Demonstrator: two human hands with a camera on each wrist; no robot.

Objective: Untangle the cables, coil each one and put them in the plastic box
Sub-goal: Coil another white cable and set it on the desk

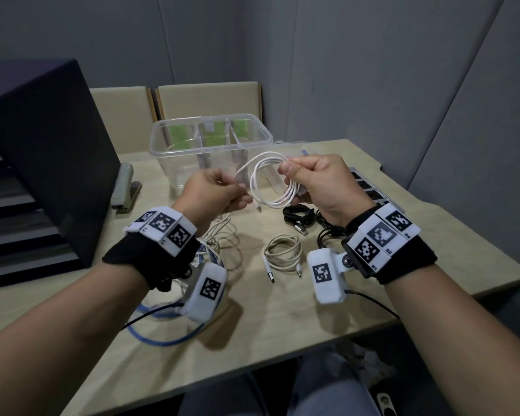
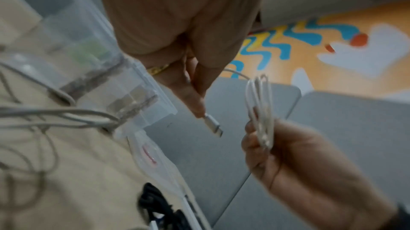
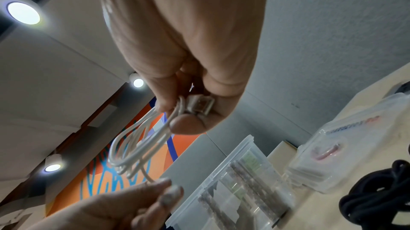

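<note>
Two hands up over the table (image 1: 282, 310), both on one white cable (image 1: 270, 187). Clear plastic box (image 1: 210, 145) sits at 12 o'clock, just behind my hands, dividers inside, no cable in it. My right hand (image 1: 321, 184) grips the coiled loops, fingers curled round the bundle with its USB plug (image 3: 198, 104) against the palm. My left hand (image 1: 219, 193) pinches the loose tail near the small metal plug (image 2: 213, 125). Beige coiled cable (image 1: 282, 253) lies at 6 o'clock below the hands, black cable (image 1: 299, 216) beside it, blue cable (image 1: 162, 340) at 7 o'clock.
</note>
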